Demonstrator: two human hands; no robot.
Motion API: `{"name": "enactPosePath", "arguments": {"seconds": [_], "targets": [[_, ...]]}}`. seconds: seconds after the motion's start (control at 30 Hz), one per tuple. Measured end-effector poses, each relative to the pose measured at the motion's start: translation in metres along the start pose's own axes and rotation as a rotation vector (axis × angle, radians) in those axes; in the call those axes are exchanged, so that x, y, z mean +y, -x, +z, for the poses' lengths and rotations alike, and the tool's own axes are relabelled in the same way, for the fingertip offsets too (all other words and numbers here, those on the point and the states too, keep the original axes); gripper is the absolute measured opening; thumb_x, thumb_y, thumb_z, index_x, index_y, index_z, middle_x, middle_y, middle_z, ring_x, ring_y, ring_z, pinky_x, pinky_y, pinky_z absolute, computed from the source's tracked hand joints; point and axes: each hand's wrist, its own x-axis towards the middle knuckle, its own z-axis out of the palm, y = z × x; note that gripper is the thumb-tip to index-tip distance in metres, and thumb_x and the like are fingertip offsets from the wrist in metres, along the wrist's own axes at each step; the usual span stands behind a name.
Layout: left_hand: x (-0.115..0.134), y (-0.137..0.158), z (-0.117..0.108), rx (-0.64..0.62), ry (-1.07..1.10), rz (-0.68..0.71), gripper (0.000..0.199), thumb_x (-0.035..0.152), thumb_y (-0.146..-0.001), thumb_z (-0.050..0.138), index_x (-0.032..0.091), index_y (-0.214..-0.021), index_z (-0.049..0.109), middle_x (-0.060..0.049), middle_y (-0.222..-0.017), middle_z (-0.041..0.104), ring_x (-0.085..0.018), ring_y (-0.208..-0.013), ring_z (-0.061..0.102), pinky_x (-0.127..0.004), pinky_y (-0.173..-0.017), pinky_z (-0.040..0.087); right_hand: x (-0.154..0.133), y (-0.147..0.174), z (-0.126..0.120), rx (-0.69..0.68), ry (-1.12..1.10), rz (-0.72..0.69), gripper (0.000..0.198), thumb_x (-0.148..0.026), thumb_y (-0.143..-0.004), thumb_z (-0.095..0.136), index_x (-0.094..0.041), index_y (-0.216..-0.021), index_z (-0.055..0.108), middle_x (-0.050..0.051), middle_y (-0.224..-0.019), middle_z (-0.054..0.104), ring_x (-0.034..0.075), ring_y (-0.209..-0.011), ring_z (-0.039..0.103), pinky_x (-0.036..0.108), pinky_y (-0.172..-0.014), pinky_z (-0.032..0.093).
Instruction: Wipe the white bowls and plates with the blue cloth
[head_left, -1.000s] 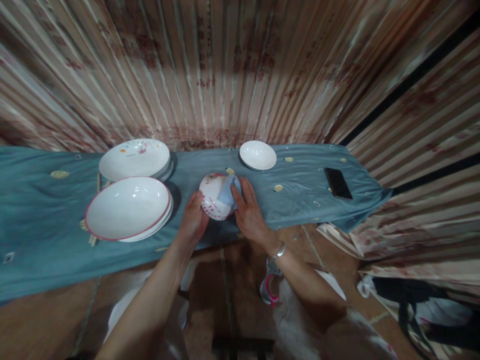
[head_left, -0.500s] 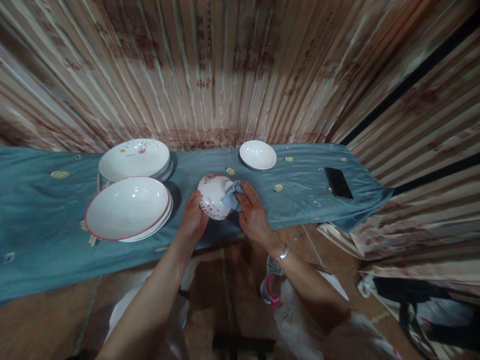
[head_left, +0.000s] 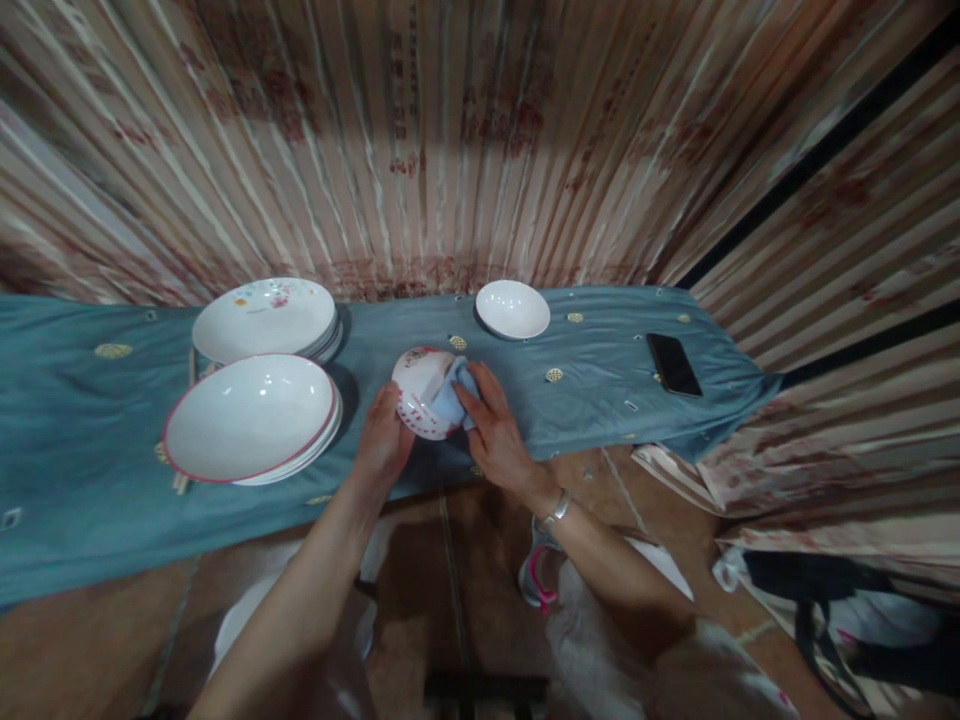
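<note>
A small white bowl (head_left: 417, 392) with red patterning is held above the near part of the table, its outer side and base turned toward me. My left hand (head_left: 384, 432) is closed on the bowl's left edge. A light blue cloth (head_left: 450, 398) is bunched in the fingers of my right hand (head_left: 496, 425) and pressed against the bowl's right side. Part of the bowl is hidden behind the cloth. Beyond my hands, a second small white bowl (head_left: 513, 309) stands upright on the teal tablecloth (head_left: 405, 325).
To the left, red-rimmed bowls (head_left: 251, 420) are stacked before a stack of flower-printed plates (head_left: 266, 318). Chopsticks (head_left: 182, 478) lie partly beneath them. A black phone (head_left: 673, 364) rests at the right. Pleated curtains (head_left: 450, 150) hang behind the table.
The cloth in my right hand has shifted left and slightly down over the bowl, covering more of its base. My left hand keeps its hold.
</note>
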Motion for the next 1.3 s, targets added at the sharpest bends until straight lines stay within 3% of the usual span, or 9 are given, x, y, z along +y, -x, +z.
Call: {"name": "enactPosePath", "arguments": {"seconds": [0.17,0.33,0.73,1.03,1.3], "targets": [[0.001,0.003,0.003,-0.025,0.013,-0.001,0.026,0.035,-0.085,0.066,0.014,-0.101,0.066,-0.013,-0.107,0.074,-0.028,-0.121,0.061,-0.045,-0.105,0.046,0.001,-0.005,0.000,-0.022,0.068,-0.001,0.079,0.002,-0.080,0.039,-0.023,-0.154,0.029,0.006,-0.167,0.011,0.027,-0.154,0.005,0.058,-0.123,0.020],[0.002,0.005,0.004,-0.026,0.008,0.000,0.027,0.038,-0.085,0.067,0.014,-0.097,0.066,-0.013,-0.106,0.074,-0.029,-0.118,0.063,-0.045,-0.104,0.047,0.004,-0.009,0.000,-0.025,0.124,0.014,0.073,0.000,-0.082,0.040,-0.017,-0.152,0.032,0.011,-0.166,0.012,0.028,-0.154,0.004,0.058,-0.123,0.021],[-0.001,0.003,-0.001,0.042,0.003,-0.004,0.025,0.040,-0.084,0.069,0.016,-0.089,0.064,-0.007,-0.093,0.074,-0.026,-0.106,0.068,-0.041,-0.098,0.052,0.002,-0.011,-0.006,-0.008,0.182,0.087,0.052,-0.004,-0.082,0.045,-0.003,-0.133,0.053,0.024,-0.154,0.036,0.030,-0.149,0.026,0.052,-0.122,0.030],[-0.002,0.000,-0.002,0.061,-0.001,-0.007,0.025,0.039,-0.084,0.069,0.016,-0.093,0.065,-0.009,-0.098,0.074,-0.026,-0.109,0.066,-0.042,-0.100,0.049,-0.006,-0.004,-0.014,0.004,0.054,0.063,0.047,-0.006,-0.081,0.046,-0.014,-0.126,0.060,0.015,-0.153,0.042,0.026,-0.146,0.034,0.049,-0.121,0.033],[0.002,0.003,0.001,0.002,-0.015,-0.015,0.025,0.037,-0.085,0.067,0.014,-0.095,0.065,-0.012,-0.101,0.074,-0.028,-0.114,0.064,-0.044,-0.101,0.049,-0.006,-0.001,-0.009,-0.030,0.014,0.037,0.066,-0.005,-0.081,0.045,-0.021,-0.145,0.046,0.006,-0.163,0.026,0.023,-0.152,0.019,0.049,-0.124,0.025]]}}
